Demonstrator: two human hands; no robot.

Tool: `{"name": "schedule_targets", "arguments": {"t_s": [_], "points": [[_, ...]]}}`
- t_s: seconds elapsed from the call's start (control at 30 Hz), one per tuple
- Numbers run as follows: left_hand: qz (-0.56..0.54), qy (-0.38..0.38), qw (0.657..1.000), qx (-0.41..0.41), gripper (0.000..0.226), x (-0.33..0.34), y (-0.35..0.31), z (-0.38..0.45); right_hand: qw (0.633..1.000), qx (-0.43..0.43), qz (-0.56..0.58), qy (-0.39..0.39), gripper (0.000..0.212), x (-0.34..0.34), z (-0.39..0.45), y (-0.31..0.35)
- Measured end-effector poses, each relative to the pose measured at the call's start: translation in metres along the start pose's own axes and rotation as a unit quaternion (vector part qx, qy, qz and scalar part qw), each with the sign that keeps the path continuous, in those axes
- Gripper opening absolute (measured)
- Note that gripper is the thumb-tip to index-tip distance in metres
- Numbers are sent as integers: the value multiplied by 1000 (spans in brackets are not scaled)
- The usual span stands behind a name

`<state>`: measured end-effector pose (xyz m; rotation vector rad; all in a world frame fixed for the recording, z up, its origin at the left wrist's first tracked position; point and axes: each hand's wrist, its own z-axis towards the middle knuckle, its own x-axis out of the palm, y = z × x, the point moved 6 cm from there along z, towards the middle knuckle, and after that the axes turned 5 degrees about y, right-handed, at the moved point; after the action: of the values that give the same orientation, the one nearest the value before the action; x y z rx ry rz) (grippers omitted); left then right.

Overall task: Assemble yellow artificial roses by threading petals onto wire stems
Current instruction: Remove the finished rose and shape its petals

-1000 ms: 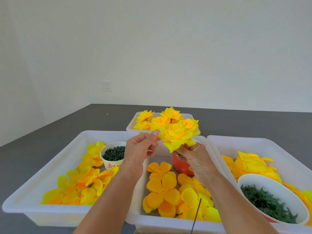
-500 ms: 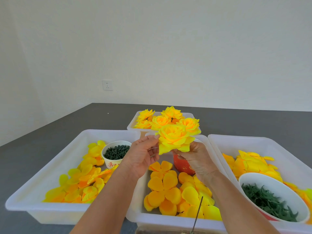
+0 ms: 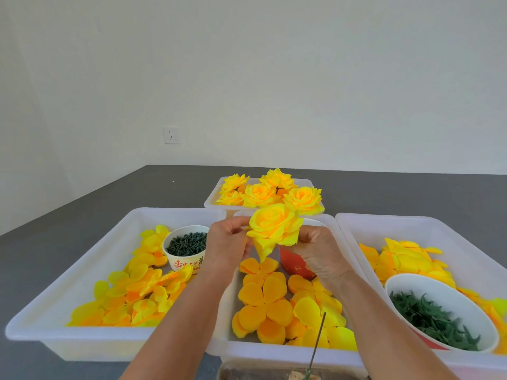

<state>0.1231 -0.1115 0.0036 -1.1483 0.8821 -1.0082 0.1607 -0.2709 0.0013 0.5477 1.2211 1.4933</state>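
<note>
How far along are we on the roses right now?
Done: several finished roses fill the far tray. In hand: left hand and right hand hold a nearly full rose. Left: many loose petals in the near trays.

Single head-worn view, facing forward and down, close above trays (image 3: 115, 341) and wall (image 3: 247, 78)

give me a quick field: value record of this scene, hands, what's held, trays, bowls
left hand: fingers pinch the rose's edge
right hand: grips under the rose
rose: yellow, raised over the middle tray
middle tray: orange-yellow petal layers
left tray: loose petals, cup of dark green pieces
right tray: petals, bowl of green leaves
far tray: finished roses
</note>
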Motion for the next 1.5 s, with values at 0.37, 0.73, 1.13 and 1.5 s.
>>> {"name": "schedule_targets", "arguments": {"t_s": [0.37,0.73,1.13,1.5], "points": [[2,-10,996,94,24,0,-12,-1,1000,23,6,21,18,2,-1,-2],[-11,4,1000,16,38,4,-3,-2,998,-49,-12,-28,19,-11,3,5],[-98,81,990,-57,21,8,4,-2,994,-44,-84,-46,13,-13,6,-2],[-217,130,965,-72,15,14,4,1,997,5,-75,-31,16,-10,6,-12]]}}
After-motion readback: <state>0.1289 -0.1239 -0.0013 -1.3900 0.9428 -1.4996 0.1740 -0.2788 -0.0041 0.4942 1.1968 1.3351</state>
